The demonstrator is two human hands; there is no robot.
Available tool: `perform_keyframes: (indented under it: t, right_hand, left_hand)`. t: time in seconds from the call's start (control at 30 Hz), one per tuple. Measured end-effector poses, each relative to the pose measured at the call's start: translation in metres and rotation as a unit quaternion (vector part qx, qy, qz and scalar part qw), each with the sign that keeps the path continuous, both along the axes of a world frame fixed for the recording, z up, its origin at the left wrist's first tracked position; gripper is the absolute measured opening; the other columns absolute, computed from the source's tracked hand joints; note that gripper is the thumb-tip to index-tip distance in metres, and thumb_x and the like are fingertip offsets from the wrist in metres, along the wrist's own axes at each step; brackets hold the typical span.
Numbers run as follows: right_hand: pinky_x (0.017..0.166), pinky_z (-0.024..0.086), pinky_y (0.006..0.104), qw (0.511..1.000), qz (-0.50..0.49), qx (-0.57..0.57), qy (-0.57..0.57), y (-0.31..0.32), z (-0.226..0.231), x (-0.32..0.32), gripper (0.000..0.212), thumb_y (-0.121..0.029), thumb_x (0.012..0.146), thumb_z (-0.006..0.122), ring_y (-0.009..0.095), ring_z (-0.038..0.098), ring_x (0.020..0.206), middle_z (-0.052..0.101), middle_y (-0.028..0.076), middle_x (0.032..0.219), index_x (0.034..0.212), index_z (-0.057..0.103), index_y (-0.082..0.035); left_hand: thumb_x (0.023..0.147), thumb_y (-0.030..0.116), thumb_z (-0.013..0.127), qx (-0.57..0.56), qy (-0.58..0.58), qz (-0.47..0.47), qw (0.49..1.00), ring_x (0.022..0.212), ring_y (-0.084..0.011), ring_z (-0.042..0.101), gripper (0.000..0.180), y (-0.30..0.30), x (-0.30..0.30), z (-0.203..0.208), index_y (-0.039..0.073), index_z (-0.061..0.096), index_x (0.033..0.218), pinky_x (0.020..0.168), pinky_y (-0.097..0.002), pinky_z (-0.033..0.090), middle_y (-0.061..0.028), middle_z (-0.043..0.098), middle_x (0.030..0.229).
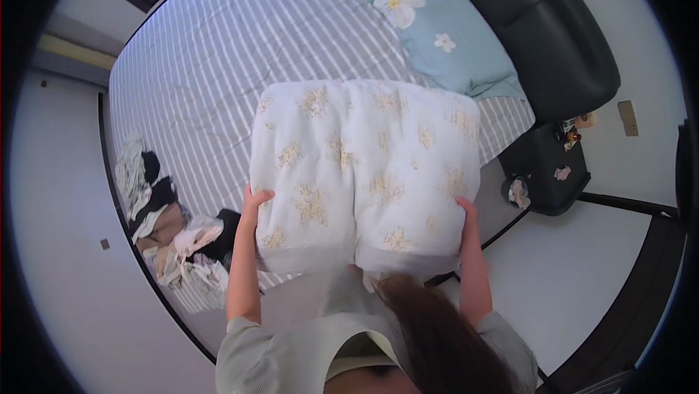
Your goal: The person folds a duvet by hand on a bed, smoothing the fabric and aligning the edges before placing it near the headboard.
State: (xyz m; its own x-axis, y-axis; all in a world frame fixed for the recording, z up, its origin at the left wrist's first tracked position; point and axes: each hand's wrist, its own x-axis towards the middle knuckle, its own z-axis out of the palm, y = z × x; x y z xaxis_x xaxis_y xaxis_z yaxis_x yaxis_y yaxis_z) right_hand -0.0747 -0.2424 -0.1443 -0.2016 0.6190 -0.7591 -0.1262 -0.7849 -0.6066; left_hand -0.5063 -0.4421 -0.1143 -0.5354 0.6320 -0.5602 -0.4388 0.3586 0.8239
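A thick folded quilt, white with pale gold flower patches, is held in front of me above the near edge of the bed. My left hand grips its left side, the thumb lying on top and the other fingers out of sight underneath. On the opposite side my right hand clasps the quilt's edge, its fingers mostly hidden. A crease runs down the quilt's middle. Whether its underside rests on the mattress cannot be seen.
Grey-and-white striped sheeting covers the bed. Blue-green pillows with white flowers lie by the dark padded headboard. Crumpled clothes are heaped along the left edge. A black nightstand and a small bin stand at the right.
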Motion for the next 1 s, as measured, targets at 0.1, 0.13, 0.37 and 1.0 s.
perform_keyframes:
  t: [0.1,0.13,0.37,1.0]
  right_hand:
    - [0.08,0.047,0.0369,1.0,-0.022,0.008,0.0,0.018,0.001,0.014,0.063,-0.026,0.066,0.061,0.027,0.056,0.092,0.056,0.016,0.106,0.12,0.044,0.001]
    - [0.08,0.047,0.0366,0.999,-0.035,-0.012,0.001,0.025,0.004,0.019,0.063,-0.026,0.066,0.061,0.028,0.056,0.092,0.056,0.016,0.106,0.12,0.044,0.002]
    - [0.081,0.046,0.0371,0.992,-0.098,-0.043,0.061,0.11,-0.007,0.048,0.058,-0.025,0.07,0.057,0.03,0.056,0.093,0.056,0.018,0.105,0.119,0.044,0.004]
    - [0.086,0.043,0.0347,0.918,-0.34,0.025,0.203,0.376,-0.075,-0.045,0.046,-0.025,0.078,0.057,0.026,0.054,0.097,0.055,0.011,0.11,0.115,0.049,0.0]
  left_hand:
    - [0.057,0.016,0.062,-0.015,0.039,-0.056,0.998,0.077,-0.019,0.057,0.053,0.041,0.003,-0.008,-0.004,0.052,0.106,0.073,-0.0299,0.045,-0.0094,0.059,0.09]
    - [0.057,0.016,0.062,-0.015,0.039,-0.061,0.997,0.077,-0.019,0.057,0.053,0.057,0.007,-0.013,-0.004,0.052,0.106,0.073,-0.0299,0.045,-0.0094,0.059,0.09]
    - [0.052,0.013,0.06,-0.025,0.068,-0.119,0.99,0.081,-0.0184,0.055,0.059,0.214,0.032,-0.018,-0.003,0.051,0.108,0.075,-0.0286,0.044,-0.0088,0.058,0.091]
    - [0.067,0.019,0.07,0.127,0.606,-0.109,0.778,0.099,-0.0253,0.053,0.068,0.664,-0.024,0.077,0.01,0.041,0.127,0.083,-0.0334,0.043,-0.0118,0.054,0.11]
